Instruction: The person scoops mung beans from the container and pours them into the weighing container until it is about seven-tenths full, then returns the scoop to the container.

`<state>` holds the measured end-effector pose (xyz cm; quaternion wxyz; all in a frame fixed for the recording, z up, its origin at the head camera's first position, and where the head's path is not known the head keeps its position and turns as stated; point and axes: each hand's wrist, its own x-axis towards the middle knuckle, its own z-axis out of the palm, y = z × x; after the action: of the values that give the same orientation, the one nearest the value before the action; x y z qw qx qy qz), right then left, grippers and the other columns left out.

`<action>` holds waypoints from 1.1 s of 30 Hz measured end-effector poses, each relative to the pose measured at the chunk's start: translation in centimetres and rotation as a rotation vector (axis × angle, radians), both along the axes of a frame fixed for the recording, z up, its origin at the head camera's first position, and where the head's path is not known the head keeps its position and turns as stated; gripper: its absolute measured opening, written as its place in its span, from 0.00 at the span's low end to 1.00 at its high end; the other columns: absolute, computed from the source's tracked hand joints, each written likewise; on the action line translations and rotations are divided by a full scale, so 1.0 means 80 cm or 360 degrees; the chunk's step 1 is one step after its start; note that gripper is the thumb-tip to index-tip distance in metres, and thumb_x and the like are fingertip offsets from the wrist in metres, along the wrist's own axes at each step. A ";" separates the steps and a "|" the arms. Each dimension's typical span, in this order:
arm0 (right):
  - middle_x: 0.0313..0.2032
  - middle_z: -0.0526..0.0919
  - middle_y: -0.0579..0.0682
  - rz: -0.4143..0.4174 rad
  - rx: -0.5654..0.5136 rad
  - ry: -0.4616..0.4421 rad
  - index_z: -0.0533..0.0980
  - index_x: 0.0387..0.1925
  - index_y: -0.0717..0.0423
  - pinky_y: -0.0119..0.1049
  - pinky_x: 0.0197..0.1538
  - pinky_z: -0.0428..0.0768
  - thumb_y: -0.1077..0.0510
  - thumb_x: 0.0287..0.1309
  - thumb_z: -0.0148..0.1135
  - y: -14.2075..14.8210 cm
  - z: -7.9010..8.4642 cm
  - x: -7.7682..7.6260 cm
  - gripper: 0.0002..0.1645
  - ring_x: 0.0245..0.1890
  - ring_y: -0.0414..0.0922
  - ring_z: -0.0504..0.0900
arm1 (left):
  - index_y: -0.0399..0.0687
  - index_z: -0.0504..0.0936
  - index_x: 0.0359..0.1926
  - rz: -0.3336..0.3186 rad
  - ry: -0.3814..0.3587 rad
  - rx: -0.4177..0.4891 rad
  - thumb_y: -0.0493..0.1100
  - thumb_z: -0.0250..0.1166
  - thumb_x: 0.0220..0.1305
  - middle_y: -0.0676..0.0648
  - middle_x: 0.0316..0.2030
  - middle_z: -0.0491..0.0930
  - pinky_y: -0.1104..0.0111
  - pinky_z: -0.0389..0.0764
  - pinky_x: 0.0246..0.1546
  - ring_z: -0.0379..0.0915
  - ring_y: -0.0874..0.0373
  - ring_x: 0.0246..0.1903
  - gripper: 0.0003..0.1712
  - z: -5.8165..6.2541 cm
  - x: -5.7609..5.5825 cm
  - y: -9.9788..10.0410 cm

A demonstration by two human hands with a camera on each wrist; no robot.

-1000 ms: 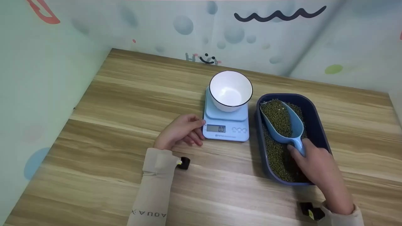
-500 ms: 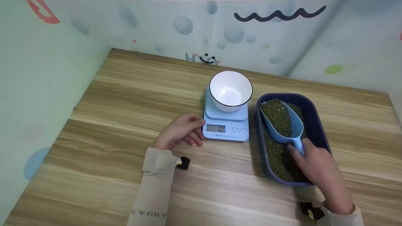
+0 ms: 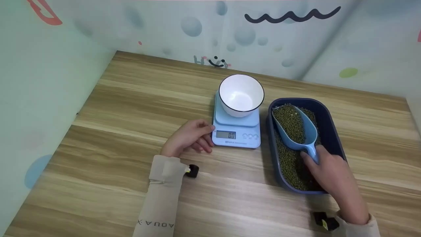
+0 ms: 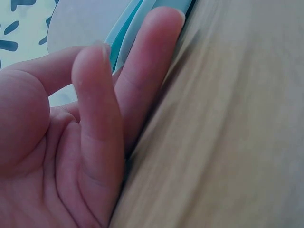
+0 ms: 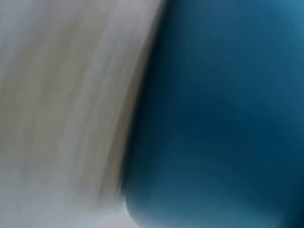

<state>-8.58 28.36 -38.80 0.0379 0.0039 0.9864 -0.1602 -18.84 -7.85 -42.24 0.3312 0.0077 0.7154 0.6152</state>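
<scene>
A light blue kitchen scale (image 3: 236,143) stands on the wooden table, its display reading 0.0. On its platform sits a white bowl (image 3: 241,93) with a dark rim and nothing in it. My left hand (image 3: 192,136) rests at the scale's left edge, fingers loosely bent; in the left wrist view fingertips (image 4: 159,28) lie along the scale's side. With my right hand (image 3: 332,169) I grip the handle of a light blue scoop (image 3: 310,130). Small green beans (image 3: 289,121), like mung beans, fill much of the scoop, which lies over the tub.
A dark blue tub (image 3: 329,121) holding more green beans stands right of the scale; its wall fills much of the blurred right wrist view. Walls with printed bubbles edge the table (image 3: 108,197) at the back and left.
</scene>
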 end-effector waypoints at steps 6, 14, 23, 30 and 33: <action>0.16 0.61 0.49 -0.0001 -0.0004 -0.0011 0.63 0.28 0.58 0.36 0.18 0.59 0.39 0.64 0.45 0.001 -0.001 0.000 0.26 0.15 0.46 0.64 | 0.43 0.74 0.42 0.0009 -0.0006 -0.0005 0.51 0.55 0.66 0.38 0.31 0.82 0.70 0.78 0.17 0.82 0.51 0.25 0.15 -0.001 0.000 0.000; 0.16 0.60 0.48 -0.0002 -0.0003 0.0001 0.62 0.28 0.58 0.35 0.18 0.59 0.39 0.64 0.45 0.000 -0.001 0.000 0.25 0.14 0.46 0.63 | 0.44 0.74 0.42 0.0012 -0.0012 -0.0023 0.51 0.54 0.66 0.39 0.31 0.82 0.69 0.78 0.18 0.82 0.51 0.26 0.15 0.000 0.000 0.000; 0.16 0.62 0.49 -0.0013 -0.0006 0.0005 0.63 0.28 0.58 0.35 0.18 0.59 0.39 0.64 0.45 0.000 -0.001 0.001 0.25 0.15 0.46 0.64 | 0.43 0.74 0.42 0.0006 -0.0010 -0.0005 0.52 0.55 0.66 0.38 0.32 0.82 0.69 0.79 0.19 0.82 0.50 0.26 0.16 0.001 0.001 0.000; 0.15 0.61 0.49 -0.0013 -0.0014 0.0011 0.62 0.27 0.57 0.36 0.17 0.60 0.39 0.64 0.45 0.000 -0.002 0.001 0.25 0.14 0.46 0.64 | 0.40 0.73 0.41 0.0013 -0.0014 0.0035 0.53 0.55 0.66 0.36 0.32 0.82 0.70 0.77 0.17 0.82 0.50 0.25 0.18 0.000 0.002 0.000; 0.15 0.61 0.49 -0.0009 -0.0019 0.0012 0.62 0.28 0.57 0.35 0.17 0.60 0.39 0.64 0.45 0.000 -0.003 0.001 0.25 0.14 0.46 0.64 | 0.40 0.73 0.41 0.0016 -0.0008 0.0044 0.52 0.54 0.66 0.37 0.31 0.82 0.70 0.77 0.16 0.82 0.50 0.24 0.18 -0.001 0.002 0.000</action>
<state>-8.47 28.35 -39.01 0.0337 0.0059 0.9855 -0.1660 -18.72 -7.82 -42.28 0.3296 0.0071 0.7061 0.6267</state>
